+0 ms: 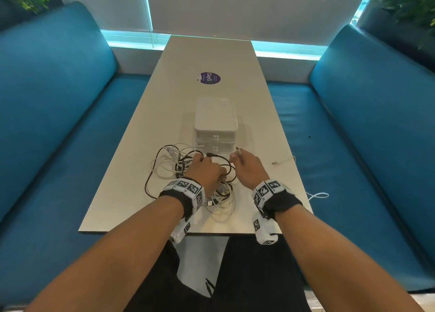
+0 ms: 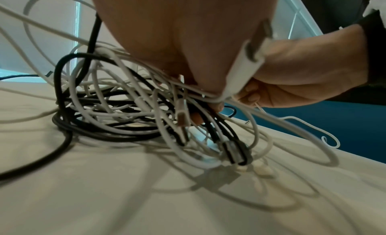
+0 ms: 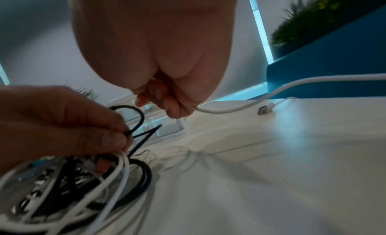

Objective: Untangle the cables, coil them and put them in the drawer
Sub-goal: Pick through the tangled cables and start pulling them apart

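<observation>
A tangle of black and white cables (image 1: 169,168) (image 2: 125,106) (image 3: 62,180) lies on the white table (image 1: 131,194) near its front edge. My left hand (image 1: 204,168) (image 2: 200,110) (image 3: 108,136) sits on the tangle, thumb and finger pinching a black cable loop (image 3: 137,116). Just to the right, my right hand (image 1: 237,157) (image 3: 165,105) (image 2: 250,96) pinches a white cable (image 3: 240,108). That cable trails right across the table to a USB plug (image 3: 264,109) (image 1: 274,163). Behind both hands stands a white drawer box (image 1: 215,121) (image 3: 165,128), its drawers closed.
A purple round sticker (image 1: 210,78) is farther back on the table. Blue benches (image 1: 58,123) (image 1: 353,135) run along both sides. A white cable loop (image 1: 317,195) hangs over the table's right edge. Plants (image 1: 412,3) stand in the far corners.
</observation>
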